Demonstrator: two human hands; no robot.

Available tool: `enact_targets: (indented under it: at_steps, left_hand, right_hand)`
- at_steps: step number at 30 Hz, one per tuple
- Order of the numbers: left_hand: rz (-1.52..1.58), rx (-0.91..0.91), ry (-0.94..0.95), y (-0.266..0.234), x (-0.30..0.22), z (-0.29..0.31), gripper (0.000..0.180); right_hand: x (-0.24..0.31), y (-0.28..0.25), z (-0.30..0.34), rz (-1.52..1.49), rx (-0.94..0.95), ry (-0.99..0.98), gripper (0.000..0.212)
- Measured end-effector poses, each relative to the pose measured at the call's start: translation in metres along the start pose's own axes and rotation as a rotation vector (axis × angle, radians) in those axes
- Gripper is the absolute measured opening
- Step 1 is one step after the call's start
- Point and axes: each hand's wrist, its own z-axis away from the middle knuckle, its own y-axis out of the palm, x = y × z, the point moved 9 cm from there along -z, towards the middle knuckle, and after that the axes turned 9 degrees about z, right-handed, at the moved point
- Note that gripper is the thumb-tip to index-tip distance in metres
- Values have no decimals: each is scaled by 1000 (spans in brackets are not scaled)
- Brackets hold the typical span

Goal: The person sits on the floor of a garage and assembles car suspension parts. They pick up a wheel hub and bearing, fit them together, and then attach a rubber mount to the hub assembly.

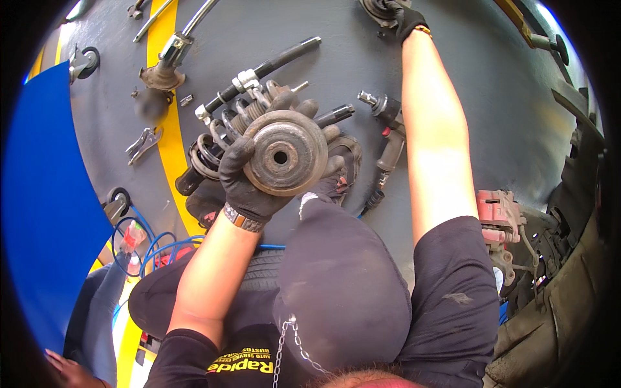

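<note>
My left hand point(251, 184), in a black glove, holds a round, worn strut mount point(280, 153) with a hole in its centre. The thumb lies over the near face and the fingers wrap behind it. Below it on the floor lies a strut with a coil spring point(226, 126), partly covered by the hand and the mount. A black spring compressor bar point(284, 58) runs along the spring. My right arm stretches far ahead; its gloved hand point(409, 23) grips a round metal part point(381, 10) at the top edge. Some of its fingers are hidden.
An impact wrench point(391, 139) lies right of the strut. Locking pliers point(143, 143), a socket point(187, 100) and a rusty flared part point(163, 76) lie left. Blue hose point(155, 246) curls near a blue panel point(45, 207). A red brake caliper point(498, 216) is at right. Another person's hand point(68, 370) shows lower left.
</note>
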Motion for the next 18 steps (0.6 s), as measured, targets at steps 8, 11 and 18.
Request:
enact_targets:
  at_steps: [8, 11, 18]
  left_hand:
    - [4, 3, 22, -7, -8, 0, 91]
    - [16, 27, 18, -9, -8, 2, 91]
    - [3, 3, 23, -7, -7, 3, 91]
  right_hand:
    - [5, -4, 7, -735, 143, -15, 58]
    - [15, -17, 27, -1311, 281, -44, 55]
    - [46, -56, 147, -2036, 643, -12, 65]
